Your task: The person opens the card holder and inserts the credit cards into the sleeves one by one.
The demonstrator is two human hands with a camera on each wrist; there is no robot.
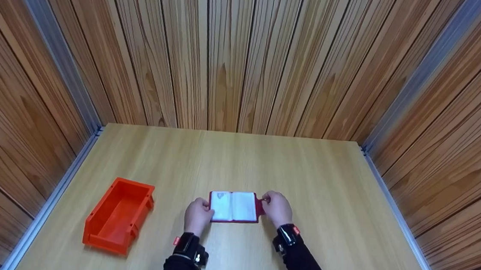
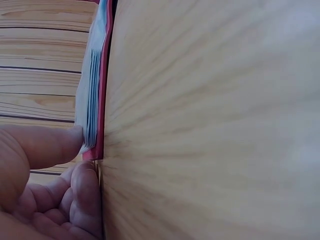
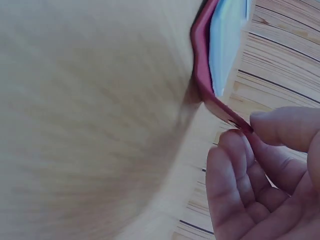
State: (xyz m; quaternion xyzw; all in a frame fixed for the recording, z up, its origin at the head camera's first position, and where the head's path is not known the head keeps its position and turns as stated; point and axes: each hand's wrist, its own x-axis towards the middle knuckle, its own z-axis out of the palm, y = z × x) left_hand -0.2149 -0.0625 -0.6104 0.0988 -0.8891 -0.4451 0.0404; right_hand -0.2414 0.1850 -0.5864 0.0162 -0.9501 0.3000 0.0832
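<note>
A small red card holder (image 1: 234, 220) lies spread open on the table, its whitish sleeves (image 1: 243, 206) facing up. My left hand (image 1: 198, 216) grips its left edge. In the left wrist view the thumb (image 2: 55, 145) presses on the stacked sleeves, and the curled fingers (image 2: 85, 187) sit at the red cover's edge. On the other side my right hand (image 1: 278, 209) pinches the strap (image 3: 227, 114) that sticks out from the cover. That strap slants up off the table between thumb and forefinger in the right wrist view, with a small dark fastener on it.
To the left stands an orange plastic bin (image 1: 116, 215) with an open top. Wood-plank walls (image 1: 229, 57) enclose the table (image 1: 327, 180) at the back and both sides, with metal rails (image 1: 405, 225) along the side edges. Both wrists wear black camera straps (image 1: 288, 235).
</note>
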